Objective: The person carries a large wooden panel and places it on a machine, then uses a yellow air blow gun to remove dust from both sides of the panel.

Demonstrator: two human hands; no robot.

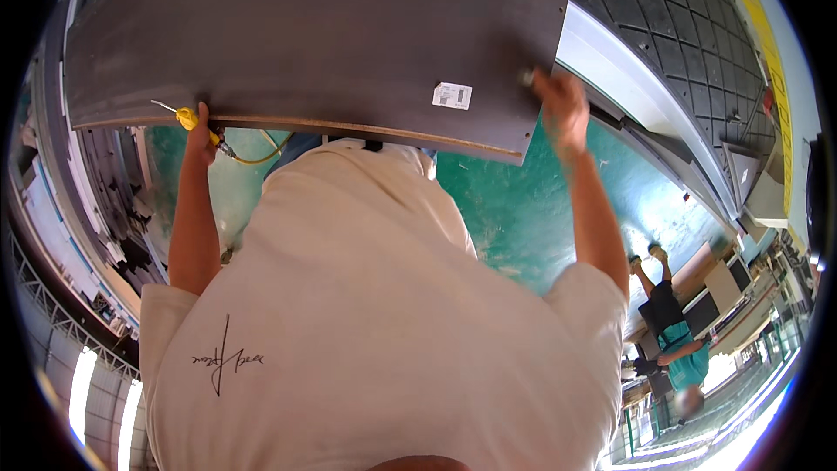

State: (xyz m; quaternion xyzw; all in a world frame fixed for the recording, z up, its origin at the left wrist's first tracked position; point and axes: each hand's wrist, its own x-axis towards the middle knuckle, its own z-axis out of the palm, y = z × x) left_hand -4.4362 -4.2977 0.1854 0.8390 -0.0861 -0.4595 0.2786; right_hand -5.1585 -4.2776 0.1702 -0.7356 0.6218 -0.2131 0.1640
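A large dark brown board [314, 44] lies in front of me, with a raw, lighter edge along its near side. My left hand [203, 138] is closed around a yellow air blow gun [186, 118] at the board's near left edge. The gun's thin metal nozzle points left over the panel, and a yellow hose [261, 155] trails from its lower end. Near the board's right edge, my right hand [565, 105] is raised and blurred by motion. Its fingers are closed on something small that I cannot make out. A white label [452, 96] is stuck on the board, left of that hand.
Green floor [506, 209] shows below the board. To the right are a long pale metal-like strip [636, 70] and a black gridded surface [671, 17]. Stacked panels [96, 183] line the left side. Another person [676, 323] in a teal top stands at the lower right.
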